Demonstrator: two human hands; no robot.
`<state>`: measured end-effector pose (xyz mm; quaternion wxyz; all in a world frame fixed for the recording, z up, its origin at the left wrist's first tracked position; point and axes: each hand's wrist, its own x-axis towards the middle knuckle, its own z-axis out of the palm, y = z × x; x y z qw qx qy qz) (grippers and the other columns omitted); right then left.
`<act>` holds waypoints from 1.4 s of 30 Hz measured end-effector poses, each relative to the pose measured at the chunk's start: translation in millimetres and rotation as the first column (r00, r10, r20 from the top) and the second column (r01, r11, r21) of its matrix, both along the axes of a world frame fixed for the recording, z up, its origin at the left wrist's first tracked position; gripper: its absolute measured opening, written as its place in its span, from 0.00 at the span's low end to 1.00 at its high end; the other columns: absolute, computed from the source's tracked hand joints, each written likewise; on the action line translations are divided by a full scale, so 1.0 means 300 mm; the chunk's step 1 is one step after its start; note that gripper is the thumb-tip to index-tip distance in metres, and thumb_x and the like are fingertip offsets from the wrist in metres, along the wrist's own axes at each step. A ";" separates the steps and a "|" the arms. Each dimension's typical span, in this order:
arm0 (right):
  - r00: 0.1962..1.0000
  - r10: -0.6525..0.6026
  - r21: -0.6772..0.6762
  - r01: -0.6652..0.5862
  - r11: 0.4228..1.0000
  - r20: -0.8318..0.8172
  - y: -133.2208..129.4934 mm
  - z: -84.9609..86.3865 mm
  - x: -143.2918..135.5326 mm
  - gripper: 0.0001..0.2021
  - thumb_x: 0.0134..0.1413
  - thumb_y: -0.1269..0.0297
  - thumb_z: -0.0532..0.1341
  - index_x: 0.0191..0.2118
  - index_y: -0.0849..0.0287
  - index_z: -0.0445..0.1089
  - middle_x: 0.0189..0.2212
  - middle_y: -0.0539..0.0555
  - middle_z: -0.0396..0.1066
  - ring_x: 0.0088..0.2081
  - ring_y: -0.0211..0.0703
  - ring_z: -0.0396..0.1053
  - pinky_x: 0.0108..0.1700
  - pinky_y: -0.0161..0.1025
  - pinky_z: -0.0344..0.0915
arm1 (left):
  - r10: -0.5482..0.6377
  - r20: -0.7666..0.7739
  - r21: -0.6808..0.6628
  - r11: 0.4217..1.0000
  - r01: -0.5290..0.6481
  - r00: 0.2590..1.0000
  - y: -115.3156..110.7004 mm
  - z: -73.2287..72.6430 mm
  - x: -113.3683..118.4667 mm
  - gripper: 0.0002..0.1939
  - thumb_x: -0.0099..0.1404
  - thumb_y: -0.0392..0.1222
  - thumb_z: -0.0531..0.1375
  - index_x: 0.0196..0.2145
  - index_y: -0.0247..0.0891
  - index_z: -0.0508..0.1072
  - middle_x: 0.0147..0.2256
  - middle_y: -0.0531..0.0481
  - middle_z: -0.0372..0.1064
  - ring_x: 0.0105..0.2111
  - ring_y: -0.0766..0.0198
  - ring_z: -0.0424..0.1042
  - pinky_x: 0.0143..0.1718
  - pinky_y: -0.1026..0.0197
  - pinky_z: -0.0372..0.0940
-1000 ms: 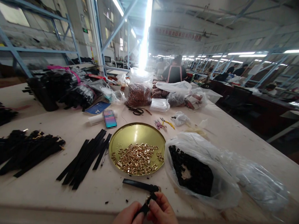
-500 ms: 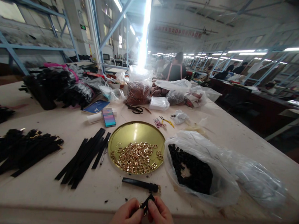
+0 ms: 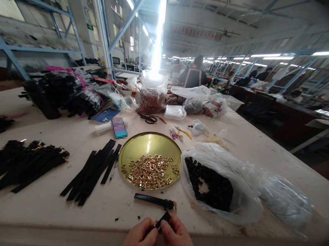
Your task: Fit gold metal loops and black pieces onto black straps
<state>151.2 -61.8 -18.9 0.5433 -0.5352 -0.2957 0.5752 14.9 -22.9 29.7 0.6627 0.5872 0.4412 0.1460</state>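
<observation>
At the table's near edge my left hand (image 3: pixel 141 236) and my right hand (image 3: pixel 176 235) are both closed, fingertips together on one black strap (image 3: pixel 164 217) with a small gold buckle (image 3: pixel 156 223). The right thumb presses on the strap's face; part of the buckle is hidden by the fingers. Just beyond the hands lies another black strap (image 3: pixel 152 200) with a gold buckle at its right end. Behind it a round gold tray (image 3: pixel 149 141) carries a heap of gold buckles (image 3: pixel 150 171).
Right of the tray, an open plastic bag (image 3: pixel 247 206) holds small black pieces. Loose black straps (image 3: pixel 90 174) and a pile of buckled straps (image 3: pixel 29 165) lie left. Farther back are scissors (image 3: pixel 148 118), yellow-handled pliers (image 3: pixel 185 132) and bagged goods (image 3: pixel 152 100). A person (image 3: pixel 193 77) is beyond the table.
The right thumb has shifted slightly left along the strap, and more of the strap's upper face shows. Both hands keep hold of it in nearly the same place.
</observation>
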 end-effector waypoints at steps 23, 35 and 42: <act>0.995 0.083 0.060 -0.087 0.994 0.061 -0.010 0.030 -0.077 0.20 0.39 0.46 0.63 0.27 0.61 0.65 0.17 0.46 0.60 0.20 0.34 0.57 0.24 0.33 0.53 | 0.142 0.026 0.056 0.988 -0.143 0.990 -0.015 -0.077 -0.011 0.17 0.60 0.57 0.49 0.26 0.40 0.59 0.18 0.58 0.59 0.17 0.69 0.56 0.19 0.66 0.50; 0.946 0.096 0.043 -0.087 0.995 -0.308 -0.005 -0.038 -0.064 0.21 0.37 0.49 0.67 0.32 0.60 0.65 0.18 0.45 0.65 0.17 0.31 0.60 0.21 0.30 0.49 | 0.128 0.038 0.071 0.989 -0.130 0.991 -0.020 -0.061 -0.001 0.13 0.61 0.52 0.48 0.26 0.41 0.57 0.19 0.58 0.60 0.17 0.69 0.56 0.20 0.66 0.51; 0.865 0.045 0.023 -0.038 0.999 -0.500 -0.009 -0.006 -0.071 0.17 0.32 0.58 0.71 0.29 0.60 0.66 0.19 0.46 0.68 0.19 0.31 0.62 0.23 0.29 0.52 | 0.094 0.066 0.040 0.994 -0.097 0.993 -0.017 -0.053 -0.013 0.09 0.58 0.46 0.49 0.26 0.40 0.59 0.20 0.57 0.59 0.20 0.68 0.58 0.22 0.66 0.52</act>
